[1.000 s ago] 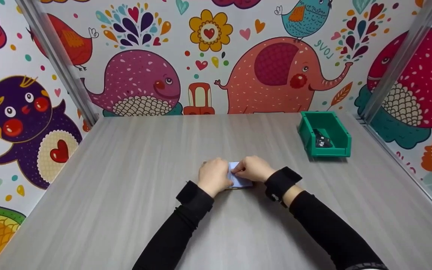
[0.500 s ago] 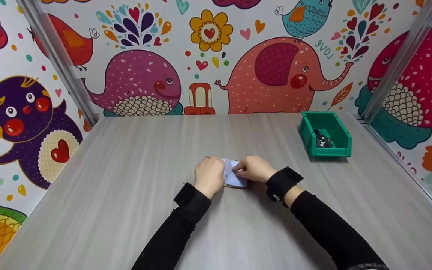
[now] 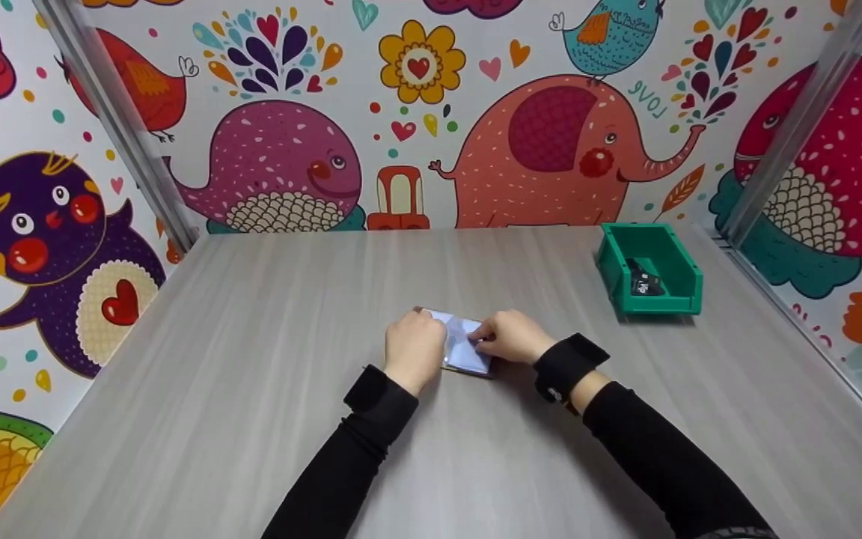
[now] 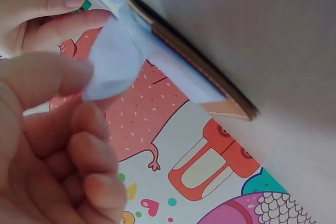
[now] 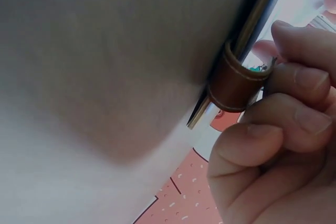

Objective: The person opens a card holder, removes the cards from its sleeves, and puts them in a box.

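Note:
A flat brown leather wallet (image 4: pixel 191 53) with stitched edges lies on the table between the hands. Spread over its face is a thin, creased, pale blue sheet (image 3: pixel 465 353). The left hand (image 3: pixel 414 350) pinches the sheet's left part between thumb and forefinger; in the left wrist view the sheet bows up off the wallet there. On the other side, the right hand (image 3: pixel 515 337) pinches at the sheet with thumb and forefinger, its remaining fingers curled. A brown stitched leather strap (image 5: pixel 233 85) loops out from the wallet's edge against those fingers.
A green open-front bin (image 3: pixel 659 305) stands at the table's back right, with a small black item (image 3: pixel 644 283) with white marks inside. Metal posts and cartoon-printed walls (image 3: pixel 416 135) border the grey wood-grain table (image 3: pixel 274 322).
The left hand has shifted left and slightly away, drawing the sheet with it. More of the sheet shows, now creased, and the wallet's far left corner has come into view. The right hand barely moves.

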Motion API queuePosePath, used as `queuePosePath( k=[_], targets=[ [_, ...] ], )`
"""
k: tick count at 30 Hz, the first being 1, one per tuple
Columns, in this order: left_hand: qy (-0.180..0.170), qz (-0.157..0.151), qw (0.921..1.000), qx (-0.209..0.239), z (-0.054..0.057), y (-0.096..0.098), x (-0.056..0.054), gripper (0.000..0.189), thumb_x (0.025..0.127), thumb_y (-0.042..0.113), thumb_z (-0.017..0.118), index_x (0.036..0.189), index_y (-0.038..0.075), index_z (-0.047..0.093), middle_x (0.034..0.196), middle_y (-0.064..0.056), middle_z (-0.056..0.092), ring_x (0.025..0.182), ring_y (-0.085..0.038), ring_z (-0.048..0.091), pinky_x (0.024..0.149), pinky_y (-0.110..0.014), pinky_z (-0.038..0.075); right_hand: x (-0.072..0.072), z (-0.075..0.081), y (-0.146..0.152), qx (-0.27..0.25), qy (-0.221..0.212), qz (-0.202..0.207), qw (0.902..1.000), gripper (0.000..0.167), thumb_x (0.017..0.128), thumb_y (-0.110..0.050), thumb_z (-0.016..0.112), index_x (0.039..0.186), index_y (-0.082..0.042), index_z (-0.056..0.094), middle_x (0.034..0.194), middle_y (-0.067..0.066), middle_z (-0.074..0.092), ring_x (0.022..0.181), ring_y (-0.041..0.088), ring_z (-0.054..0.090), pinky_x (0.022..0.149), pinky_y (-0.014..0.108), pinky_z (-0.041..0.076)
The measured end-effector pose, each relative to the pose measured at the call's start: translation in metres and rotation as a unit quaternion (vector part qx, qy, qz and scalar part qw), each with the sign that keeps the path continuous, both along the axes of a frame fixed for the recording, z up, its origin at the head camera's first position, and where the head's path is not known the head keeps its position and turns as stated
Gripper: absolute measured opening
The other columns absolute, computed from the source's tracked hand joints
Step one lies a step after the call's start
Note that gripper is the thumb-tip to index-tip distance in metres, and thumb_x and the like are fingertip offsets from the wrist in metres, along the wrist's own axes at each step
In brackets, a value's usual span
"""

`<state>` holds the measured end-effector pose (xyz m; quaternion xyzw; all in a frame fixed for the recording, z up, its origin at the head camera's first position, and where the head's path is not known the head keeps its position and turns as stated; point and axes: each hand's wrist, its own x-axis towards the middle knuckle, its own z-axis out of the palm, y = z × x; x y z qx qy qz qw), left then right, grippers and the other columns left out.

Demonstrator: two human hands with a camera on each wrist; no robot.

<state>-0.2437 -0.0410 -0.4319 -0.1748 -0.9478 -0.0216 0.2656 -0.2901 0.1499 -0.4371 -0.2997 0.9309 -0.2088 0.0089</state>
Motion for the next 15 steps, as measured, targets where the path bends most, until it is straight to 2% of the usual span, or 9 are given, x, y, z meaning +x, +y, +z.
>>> queuePosePath(
  k=[3, 5, 9, 12, 15],
  targets=[
    [0.016, -0.007, 0.9998, 0.009, 0.0, -0.002, -0.001, 0.014, 0.075, 0.005, 0.071, 0.062, 0.01, 0.067, 0.067, -0.005, 0.063, 0.061, -0.024, 0.062, 0.048, -0.04, 0.05, -0.001, 0.0, 0.002, -0.001, 0.0, -0.001, 1.0, 0.019, 0.085, -0.009, 0.073, 0.104, -0.008, 0.078, 0.097, 0.006, 0.075, 0.081, 0.014, 0.064, 0.071, 0.033, 0.052],
    [0.006, -0.007, 0.9996, 0.027, 0.001, -0.003, -0.001, 0.015, 0.075, 0.007, 0.07, 0.06, 0.01, 0.065, 0.066, -0.006, 0.063, 0.06, -0.025, 0.062, 0.047, -0.04, 0.049, -0.001, 0.0, 0.002, -0.002, -0.001, -0.002, 1.0, 0.018, 0.085, -0.009, 0.073, 0.102, -0.008, 0.079, 0.096, 0.005, 0.075, 0.08, 0.013, 0.064, 0.07, 0.032, 0.051],
    [-0.05, 0.004, 0.9951, 0.085, 0.005, -0.006, 0.001, 0.023, 0.076, 0.01, 0.069, 0.055, 0.01, 0.057, 0.063, -0.006, 0.062, 0.056, -0.026, 0.06, 0.046, -0.043, 0.047, -0.001, 0.0, 0.004, -0.007, -0.004, -0.005, 1.0, 0.015, 0.086, -0.01, 0.074, 0.1, -0.008, 0.079, 0.093, 0.004, 0.075, 0.079, 0.013, 0.065, 0.069, 0.031, 0.052],
    [-0.096, 0.019, 0.9872, 0.125, 0.008, -0.01, 0.001, 0.03, 0.074, 0.01, 0.068, 0.052, 0.012, 0.049, 0.061, -0.004, 0.06, 0.053, -0.025, 0.056, 0.045, -0.043, 0.045, -0.001, 0.0, 0.006, -0.007, -0.003, -0.007, 0.9999, 0.013, 0.086, -0.011, 0.075, 0.098, -0.009, 0.08, 0.092, 0.004, 0.075, 0.076, 0.012, 0.064, 0.068, 0.03, 0.052],
    [-0.138, 0.034, 0.979, 0.146, 0.011, -0.014, 0.002, 0.031, 0.073, 0.01, 0.067, 0.053, 0.013, 0.045, 0.06, -0.002, 0.055, 0.051, -0.021, 0.05, 0.046, -0.042, 0.044, -0.001, 0.001, 0.007, -0.006, -0.005, -0.011, 0.9999, 0.012, 0.086, -0.011, 0.075, 0.097, -0.01, 0.08, 0.092, 0.003, 0.075, 0.077, 0.011, 0.063, 0.068, 0.03, 0.051]
  ],
)
